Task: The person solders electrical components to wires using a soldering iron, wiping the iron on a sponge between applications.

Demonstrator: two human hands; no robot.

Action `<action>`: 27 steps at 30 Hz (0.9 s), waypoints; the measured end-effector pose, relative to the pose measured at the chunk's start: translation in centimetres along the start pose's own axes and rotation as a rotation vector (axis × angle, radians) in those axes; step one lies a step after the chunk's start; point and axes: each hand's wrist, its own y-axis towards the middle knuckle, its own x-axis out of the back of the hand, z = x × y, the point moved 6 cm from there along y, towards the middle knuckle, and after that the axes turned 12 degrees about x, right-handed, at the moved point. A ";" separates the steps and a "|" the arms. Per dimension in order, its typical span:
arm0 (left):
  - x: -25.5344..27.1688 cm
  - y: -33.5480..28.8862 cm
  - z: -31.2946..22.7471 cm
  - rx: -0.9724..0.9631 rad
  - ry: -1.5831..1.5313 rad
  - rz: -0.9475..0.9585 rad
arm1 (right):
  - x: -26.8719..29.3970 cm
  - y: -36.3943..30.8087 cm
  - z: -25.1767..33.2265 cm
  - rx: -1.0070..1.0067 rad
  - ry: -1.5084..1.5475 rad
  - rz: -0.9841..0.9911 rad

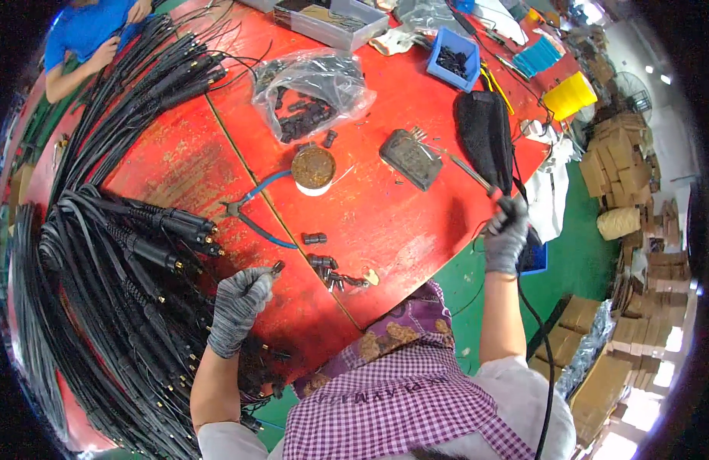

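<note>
My right hand (507, 236), in a grey knit glove with dark fingers, grips a soldering iron (474, 175) with a red collar. Its tip points at a dark worn block (410, 161), where several thin metal pieces (420, 136) lie at the upper edge. Closed in a pinch, my gloved left hand (242, 303) holds a small black connector piece (278, 267) above the table's near side. Just right of that hand lie several loose black connector parts (324, 264). A round tin of brown paste (313, 167) stands left of the block.
Bundles of black cables (132, 284) cover the table's left side. Blue-handled pliers (255, 222) lie beside the tin. Farther back are a clear bag of black parts (312, 92), a blue bin (453, 60) and a yellow block (569, 96). Another person's blue sleeve (94, 29) shows far left.
</note>
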 end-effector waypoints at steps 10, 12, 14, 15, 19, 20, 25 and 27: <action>0.3 -0.9 -0.6 -0.031 0.028 -0.053 | -10.2 -8.8 1.3 -0.250 0.442 0.416; 0.1 -1.1 -0.6 -0.028 0.002 -0.049 | -11.3 -9.3 0.2 -0.367 0.506 0.440; 0.0 -0.9 -0.3 -0.061 -0.029 -0.007 | -12.3 -9.8 -0.1 -0.422 0.554 0.449; 0.1 -1.0 -0.5 -0.073 -0.032 -0.016 | -12.6 -10.1 -0.3 -0.471 0.588 0.430; 0.0 -0.9 -0.1 -0.009 0.013 -0.011 | -13.1 -10.1 -0.3 -0.382 0.428 0.405; 0.3 -1.0 0.0 -0.042 -0.007 -0.009 | -12.7 -10.0 -0.3 -0.304 0.307 0.352; 0.4 -0.5 -0.3 -0.009 -0.009 -0.023 | -11.8 -9.3 0.6 -0.044 0.227 0.333; 0.5 0.0 0.3 -0.025 -0.061 0.003 | -12.1 -9.4 0.5 -0.022 0.225 0.346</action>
